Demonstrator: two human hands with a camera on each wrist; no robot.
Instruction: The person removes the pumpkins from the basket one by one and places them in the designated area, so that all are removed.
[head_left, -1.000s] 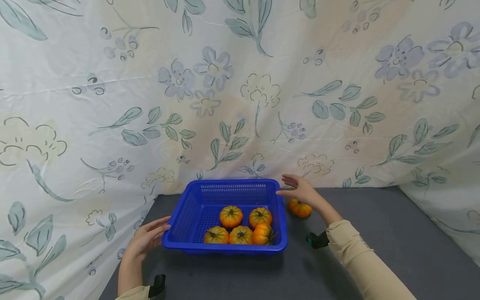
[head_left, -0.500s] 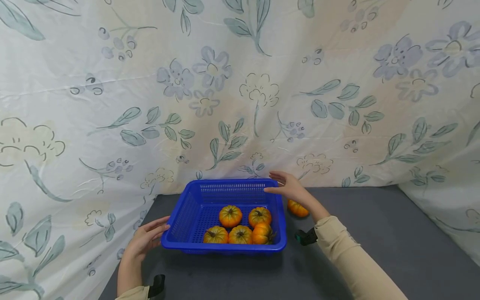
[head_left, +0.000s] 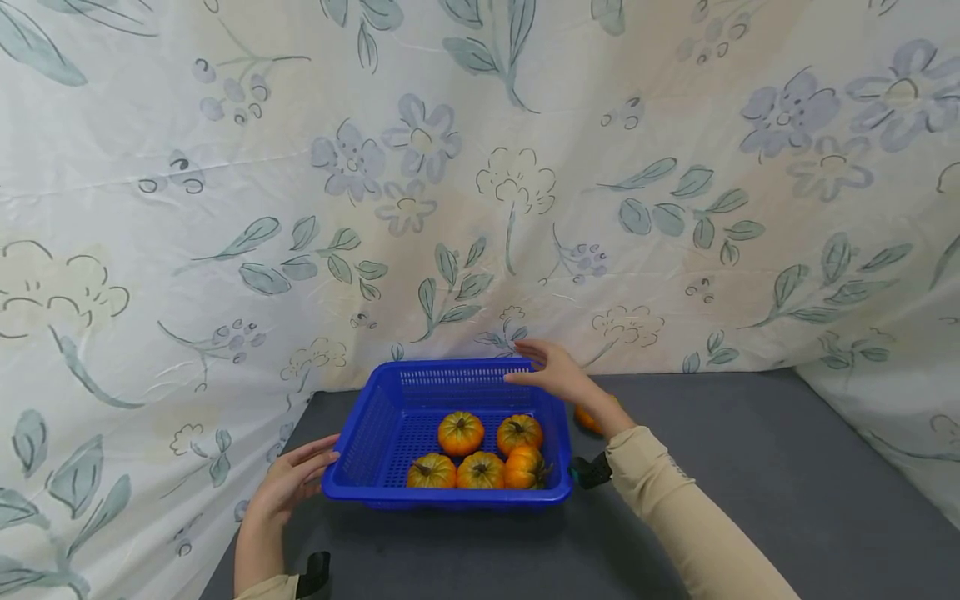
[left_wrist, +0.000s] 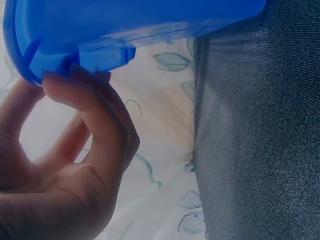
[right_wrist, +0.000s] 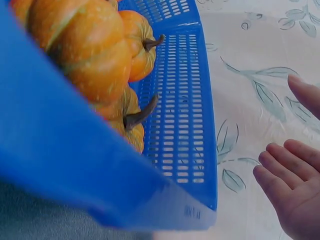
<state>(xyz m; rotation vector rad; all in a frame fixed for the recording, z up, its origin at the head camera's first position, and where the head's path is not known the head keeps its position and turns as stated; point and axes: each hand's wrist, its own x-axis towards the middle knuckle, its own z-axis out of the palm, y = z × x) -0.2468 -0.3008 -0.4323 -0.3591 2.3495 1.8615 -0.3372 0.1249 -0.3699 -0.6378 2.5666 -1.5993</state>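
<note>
A blue plastic basket (head_left: 446,495) with slotted sides holds several small orange pumpkins (head_left: 461,433), grouped toward its front and right. At its left side my left hand (head_left: 288,479) holds the rim; the left wrist view shows curled fingers (left_wrist: 102,125) hooked at the lip of the basket (left_wrist: 150,17). My right hand (head_left: 558,372) hovers by the back right corner with fingers spread and nothing in them. In the right wrist view that hand (right_wrist: 295,185) is apart from the basket wall (right_wrist: 182,110). Beneath the right forearm, partly hidden, lies another pumpkin (head_left: 588,419).
The dark grey tabletop (head_left: 750,467) extends to the right of the basket. A floral cloth (head_left: 450,208) hangs behind and along the sides, close to the basket's back rim. Black straps (head_left: 592,471) are at both wrists.
My right hand has moved left, from beside the basket's right rim to over its back right corner. Its forearm now covers more of the loose pumpkin. The left hand and basket stay put.
</note>
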